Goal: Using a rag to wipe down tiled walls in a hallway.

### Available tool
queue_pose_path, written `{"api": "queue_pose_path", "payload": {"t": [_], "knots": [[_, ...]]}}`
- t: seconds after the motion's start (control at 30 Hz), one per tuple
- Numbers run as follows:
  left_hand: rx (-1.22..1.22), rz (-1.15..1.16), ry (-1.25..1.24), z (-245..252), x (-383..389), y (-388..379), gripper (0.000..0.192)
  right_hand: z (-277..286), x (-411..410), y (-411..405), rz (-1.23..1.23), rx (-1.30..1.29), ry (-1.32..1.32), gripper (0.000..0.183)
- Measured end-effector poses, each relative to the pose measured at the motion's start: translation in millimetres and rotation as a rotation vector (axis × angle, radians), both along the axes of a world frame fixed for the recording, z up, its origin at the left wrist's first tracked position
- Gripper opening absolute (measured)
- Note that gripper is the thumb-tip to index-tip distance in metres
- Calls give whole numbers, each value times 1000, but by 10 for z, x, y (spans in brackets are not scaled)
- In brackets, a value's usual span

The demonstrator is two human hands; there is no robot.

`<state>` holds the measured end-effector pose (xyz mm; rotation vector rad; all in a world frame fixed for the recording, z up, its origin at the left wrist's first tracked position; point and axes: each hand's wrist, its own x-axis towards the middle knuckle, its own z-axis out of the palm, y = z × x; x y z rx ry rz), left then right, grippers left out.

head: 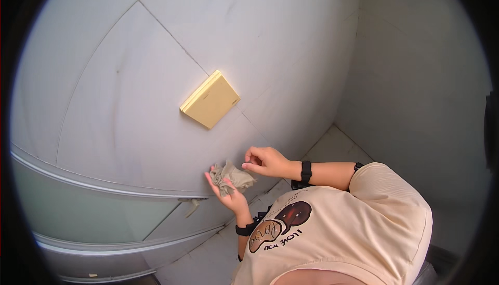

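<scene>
My left hand is at the lower middle, palm turned up and fingers spread. It holds a crumpled grey-beige cloth, whose folds hide part of the palm. Just to the right, my right hand hovers beside the cloth's upper edge with curled fingers. A gap shows between its thumb and index finger, and nothing is seen in it. Beyond both hands, a flat gold-coloured rectangular box is on the pale tiled wall.
A framed glass panel with a small light handle spans the lower left. Another wall rises at the right, meeting the tiled floor in a corner. A small pale piece lies at the bottom left.
</scene>
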<state>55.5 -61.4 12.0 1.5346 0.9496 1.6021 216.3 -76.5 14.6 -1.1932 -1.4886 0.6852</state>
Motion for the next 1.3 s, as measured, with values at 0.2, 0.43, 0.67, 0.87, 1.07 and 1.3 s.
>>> {"api": "queue_pose_path", "payload": {"t": [0.2,0.43,0.67,0.87,1.07,1.3], "knots": [[-127,298,-283,318,-169,36,47,222,-234,-36,373,216,-214,35],[148,-235,-176,89,-198,94,75,94,-437,49,326,321,-246,77],[85,-395,-76,102,-305,181,65,-32,-569,200,123,484,-149,76],[649,25,437,307,-641,489,44,-42,-620,336,-158,650,-236,59],[677,412,545,352,-944,656,46,-135,-788,500,-538,730,-236,55],[839,617,673,236,-837,809,48,-27,-688,706,-773,941,-527,70]]}}
